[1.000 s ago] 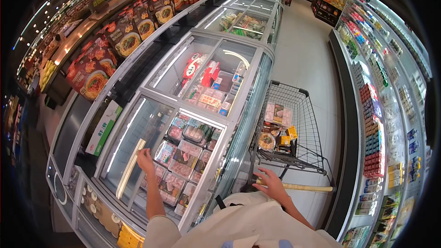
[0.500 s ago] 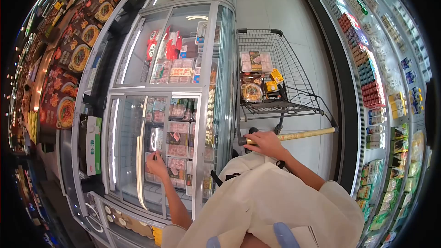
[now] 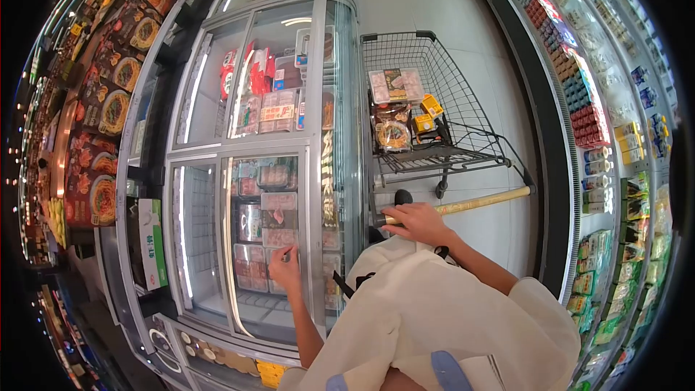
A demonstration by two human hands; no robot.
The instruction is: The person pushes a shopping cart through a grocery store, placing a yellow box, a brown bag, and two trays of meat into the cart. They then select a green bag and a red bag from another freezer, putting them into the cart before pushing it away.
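Head view: our two hands, one at the freezer, one at the cart.
We count four packs in the cart [image 3: 427, 35], upper centre: one clear tray [image 3: 385, 87], one noodle-pictured pack [image 3: 393, 135] and two yellow boxes [image 3: 432, 106]. The sliding lid's curved edge [image 3: 232, 246] runs down left of centre; the floor [image 3: 481, 250] gives room between the cart and the dark shelf base [image 3: 557, 137] at right. Our left hand [image 3: 284, 266], lower centre-left, has its fingers together, with the meat trays [image 3: 279, 210] under and around it; we cannot tell whether it grips anything. Our right hand [image 3: 418, 222], at centre, is wrapped over the left end of the cart handle [image 3: 478, 203].
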